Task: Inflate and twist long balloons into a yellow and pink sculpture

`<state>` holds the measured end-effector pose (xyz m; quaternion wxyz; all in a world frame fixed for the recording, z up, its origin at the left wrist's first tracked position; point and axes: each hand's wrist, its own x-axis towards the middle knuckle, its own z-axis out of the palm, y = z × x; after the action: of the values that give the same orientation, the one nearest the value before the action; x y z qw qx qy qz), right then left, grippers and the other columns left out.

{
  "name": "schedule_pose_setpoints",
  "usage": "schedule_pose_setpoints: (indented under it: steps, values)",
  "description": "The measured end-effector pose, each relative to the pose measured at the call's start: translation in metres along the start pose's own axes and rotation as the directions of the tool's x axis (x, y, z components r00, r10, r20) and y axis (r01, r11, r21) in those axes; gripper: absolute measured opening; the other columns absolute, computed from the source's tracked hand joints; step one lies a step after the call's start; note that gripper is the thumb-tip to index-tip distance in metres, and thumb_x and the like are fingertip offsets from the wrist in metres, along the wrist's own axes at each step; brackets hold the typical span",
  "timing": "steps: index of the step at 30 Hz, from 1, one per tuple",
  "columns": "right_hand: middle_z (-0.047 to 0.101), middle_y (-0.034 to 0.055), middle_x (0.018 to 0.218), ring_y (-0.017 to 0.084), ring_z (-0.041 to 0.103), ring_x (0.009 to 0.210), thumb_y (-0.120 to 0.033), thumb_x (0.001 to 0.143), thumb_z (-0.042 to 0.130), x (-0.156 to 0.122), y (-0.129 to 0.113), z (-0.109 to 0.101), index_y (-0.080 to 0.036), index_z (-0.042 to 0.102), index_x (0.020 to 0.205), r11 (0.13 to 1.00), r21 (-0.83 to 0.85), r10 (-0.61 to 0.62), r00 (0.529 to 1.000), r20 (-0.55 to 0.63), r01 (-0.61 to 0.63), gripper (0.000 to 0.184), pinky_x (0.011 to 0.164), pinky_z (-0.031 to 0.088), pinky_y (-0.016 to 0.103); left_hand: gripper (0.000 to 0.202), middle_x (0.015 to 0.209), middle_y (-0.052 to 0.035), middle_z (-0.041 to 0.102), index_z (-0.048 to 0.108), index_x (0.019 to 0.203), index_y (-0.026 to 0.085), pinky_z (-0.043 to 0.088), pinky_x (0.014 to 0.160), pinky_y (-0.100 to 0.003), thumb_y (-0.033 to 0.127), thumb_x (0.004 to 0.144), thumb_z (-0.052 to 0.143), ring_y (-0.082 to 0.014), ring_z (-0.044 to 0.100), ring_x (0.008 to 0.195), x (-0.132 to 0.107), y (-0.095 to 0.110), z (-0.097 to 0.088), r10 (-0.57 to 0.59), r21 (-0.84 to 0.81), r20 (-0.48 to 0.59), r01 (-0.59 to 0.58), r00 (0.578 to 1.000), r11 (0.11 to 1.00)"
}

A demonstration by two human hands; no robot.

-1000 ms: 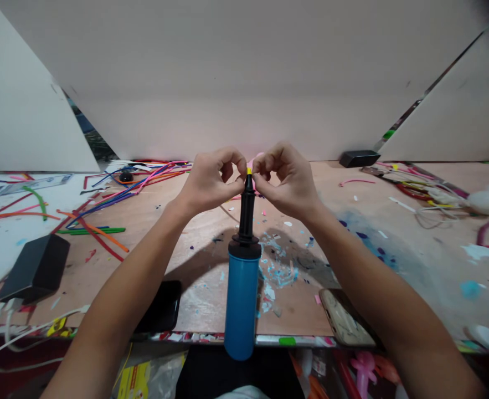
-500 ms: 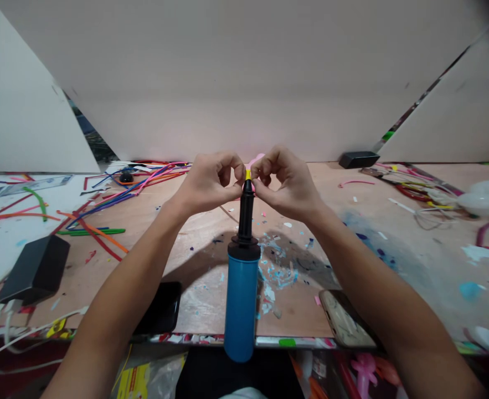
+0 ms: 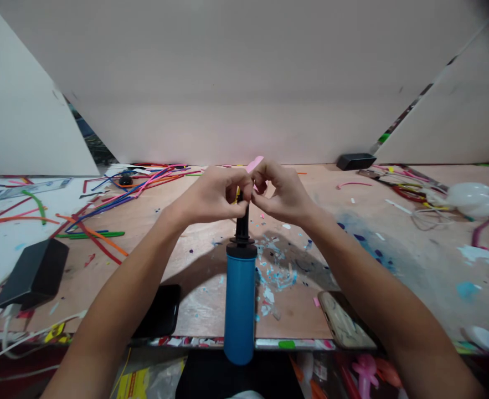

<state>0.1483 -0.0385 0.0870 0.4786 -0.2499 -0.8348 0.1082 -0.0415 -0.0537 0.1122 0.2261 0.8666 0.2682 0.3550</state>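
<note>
A hand balloon pump [image 3: 241, 305] with a blue barrel stands upright at the table's front edge, its black nozzle pointing up. My left hand [image 3: 219, 194] pinches at the nozzle tip, and its fingers cover most of it. A small yellow piece, the neck of a balloon [image 3: 238, 195], shows by those fingers. My right hand [image 3: 283, 191] is closed in a pinch against the left fingertips; what lies between its fingers is hidden. Just behind the hands a pink balloon [image 3: 255, 164] partly shows.
Uninflated long balloons [image 3: 98, 213] in several colours lie at left, near a black box [image 3: 34, 272] with a white cable. Phones lie beside the pump: a black one [image 3: 163, 310] and one in a pale case [image 3: 344, 318]. A white balloon [image 3: 468, 199] rests at right, below white panels [image 3: 227, 83].
Both hands have lowered slightly over the nozzle tip. My left fingers now cover the tip, and less of the yellow balloon shows. The pump's top has tilted slightly left.
</note>
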Motion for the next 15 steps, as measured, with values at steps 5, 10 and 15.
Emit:
schedule_pose_setpoints:
  steps: [5, 10, 15]
  values:
    - [0.048, -0.0041, 0.070, 0.010, 0.044, 0.062, -0.013, 0.073, 0.063, 0.001, 0.003, 0.001, -0.022, 0.042, 0.078, 0.998, 0.052, 0.039, 0.999, -0.026, -0.038, 0.023, 0.057, 0.036, 0.025, 0.021, 0.065, -0.0001, 0.059, 0.054, 0.071, 0.017, 0.039, 0.049, -0.020, 0.024, 0.073, 0.074, -0.0081, 0.053, 0.054, 0.001, 0.003, -0.008, -0.111, -0.222, 0.059, 0.121, 0.992, 0.968]
    - [0.049, -0.0031, 0.071, 0.010, 0.046, 0.064, -0.011, 0.074, 0.061, 0.002, -0.001, 0.003, -0.022, 0.040, 0.075, 0.996, 0.079, 0.049, 0.999, -0.011, -0.048, 0.024, 0.059, 0.037, 0.026, 0.048, 0.067, -0.0056, 0.063, 0.059, 0.074, 0.015, 0.048, 0.053, -0.024, 0.062, 0.081, 0.060, -0.0117, 0.059, 0.053, 0.005, -0.032, -0.011, -0.384, -0.384, 0.231, 0.446, 0.894, 0.808]
    - [0.049, -0.0030, 0.071, 0.010, 0.044, 0.063, -0.009, 0.074, 0.059, 0.003, 0.006, 0.003, -0.021, 0.044, 0.077, 0.993, 0.050, 0.101, 0.994, 0.039, -0.103, 0.019, 0.059, 0.038, 0.025, 0.044, 0.080, -0.0070, 0.068, 0.060, 0.091, 0.016, 0.055, 0.070, -0.033, 0.057, 0.079, 0.067, -0.0186, 0.068, 0.074, 0.006, -0.052, 0.018, -0.303, -0.676, 0.399, 0.500, 0.866, 0.541]
